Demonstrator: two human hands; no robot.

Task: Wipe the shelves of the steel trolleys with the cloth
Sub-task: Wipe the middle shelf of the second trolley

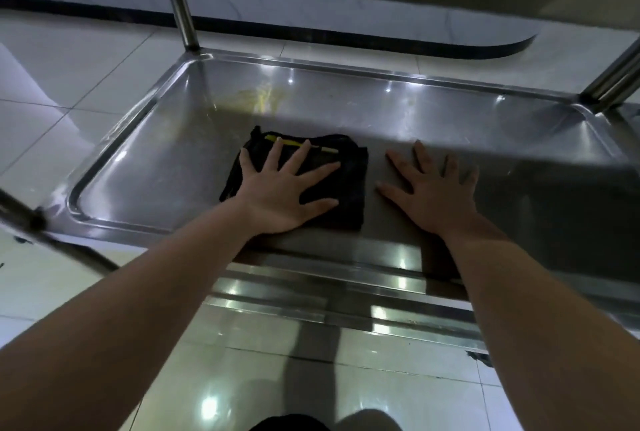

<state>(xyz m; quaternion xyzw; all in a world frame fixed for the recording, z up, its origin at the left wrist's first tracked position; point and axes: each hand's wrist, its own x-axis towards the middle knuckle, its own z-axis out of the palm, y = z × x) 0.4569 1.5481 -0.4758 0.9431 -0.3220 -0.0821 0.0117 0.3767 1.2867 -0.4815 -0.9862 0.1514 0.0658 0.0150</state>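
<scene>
Flatly, splayed hands [287, 188] [433, 191] press cloth [349, 171] and shelf [450, 112].

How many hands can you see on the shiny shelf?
2. The left hand presses flat on the dark cloth; the right hand lies flat on the bare steel shelf, just right of the cloth. Neither is hidden.

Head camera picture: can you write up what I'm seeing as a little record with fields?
surface: steel trolley shelf with a raised rim
cloth: dark cloth, folded, yellow stripe, lying on the shelf
left hand: left hand flat, fingers spread, pressing on the cloth
right hand: right hand flat on bare steel beside the cloth, not touching it
floor: pale glossy tiles
</scene>
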